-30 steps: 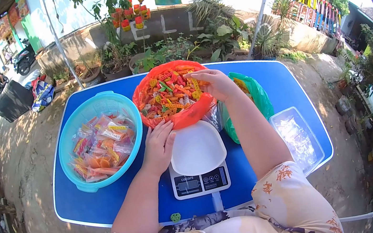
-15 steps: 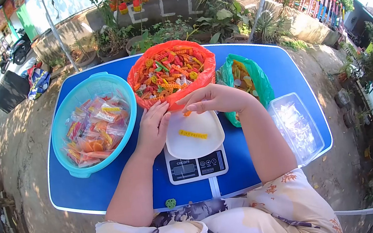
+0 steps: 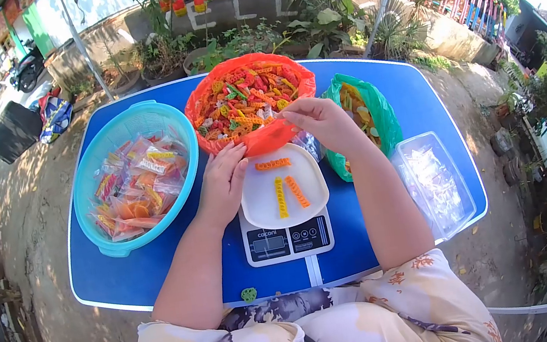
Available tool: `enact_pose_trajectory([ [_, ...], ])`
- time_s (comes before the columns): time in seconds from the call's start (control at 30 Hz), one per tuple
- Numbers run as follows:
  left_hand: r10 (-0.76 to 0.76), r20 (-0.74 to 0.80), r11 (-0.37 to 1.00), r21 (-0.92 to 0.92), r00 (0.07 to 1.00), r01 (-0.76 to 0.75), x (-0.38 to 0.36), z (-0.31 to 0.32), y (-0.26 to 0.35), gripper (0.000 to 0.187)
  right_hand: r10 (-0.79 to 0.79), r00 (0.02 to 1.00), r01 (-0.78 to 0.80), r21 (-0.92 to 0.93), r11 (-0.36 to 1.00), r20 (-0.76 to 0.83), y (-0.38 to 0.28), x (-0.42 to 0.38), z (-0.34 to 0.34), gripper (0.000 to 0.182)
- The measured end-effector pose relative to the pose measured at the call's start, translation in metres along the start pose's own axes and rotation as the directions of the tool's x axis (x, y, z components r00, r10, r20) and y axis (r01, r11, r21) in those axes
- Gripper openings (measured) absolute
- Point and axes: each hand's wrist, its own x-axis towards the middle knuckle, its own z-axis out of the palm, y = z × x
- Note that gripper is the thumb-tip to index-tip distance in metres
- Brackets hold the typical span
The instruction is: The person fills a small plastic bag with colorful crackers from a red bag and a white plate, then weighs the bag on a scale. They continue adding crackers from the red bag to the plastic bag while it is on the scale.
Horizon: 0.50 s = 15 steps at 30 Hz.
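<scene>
My left hand [image 3: 222,184] rests its outstretched fingers against the near side of a red plastic bag [image 3: 268,136], full of colourful ridged snack pieces. My right hand [image 3: 324,122] is at the bag's near right rim, thumb and forefinger pinched together; what they hold, if anything, is hidden. Below both hands, a digital kitchen scale [image 3: 269,244] carries a white tray [image 3: 261,205]. On the tray lie a yellow ridged strip [image 3: 281,197], an orange strip [image 3: 296,191] beside it and another orange strip [image 3: 272,165] near the far edge.
To the left stands a turquoise basket [image 3: 82,192] of filled clear packets. At right are a green plastic bag [image 3: 384,115] with round pieces and a clear box [image 3: 434,182] of clear plastic packaging. A green piece [image 3: 249,294] lies at the blue table's [image 3: 155,280] near edge.
My right hand has moved from above the tray to the red bag's rim and closed into a pinch. Two orange strips now show on the tray, and the yellow one has turned lengthwise.
</scene>
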Motion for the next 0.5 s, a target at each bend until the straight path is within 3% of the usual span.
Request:
enact_pose_trajectory([
  [0.13, -0.004, 0.003, 1.000, 0.000, 1.000, 0.004, 0.000, 0.000, 0.001, 0.036, -0.251, 0.938, 0.159, -0.350, 0.923, -0.237, 0.008, 0.029, 0.009, 0.022],
  [0.23, -0.004, 0.014, 1.000, -0.010, 1.000, 0.004, 0.000, -0.002, 0.002, 0.036, -0.264, 0.951, 0.110, -0.617, 0.779, -0.163, 0.039, 0.060, 0.012, 0.028],
  [0.33, 0.013, 0.003, 1.000, -0.004, 1.000, -0.013, 0.000, -0.003, 0.005, 0.037, 0.012, 0.998, -0.063, -0.816, 0.574, -0.069, 0.045, 0.065, 0.021, 0.031],
  [0.37, 0.014, 0.007, 1.000, -0.004, 1.000, -0.014, 0.000, -0.004, 0.005, 0.037, 0.061, 0.997, -0.077, -0.825, 0.560, -0.052, 0.044, 0.066, 0.021, 0.039],
  [0.5, 0.015, 0.014, 1.000, 0.003, 1.000, -0.015, -0.001, -0.003, 0.005, 0.038, -0.069, 0.982, -0.092, -0.765, 0.638, -0.176, 0.052, 0.070, 0.027, 0.040],
])
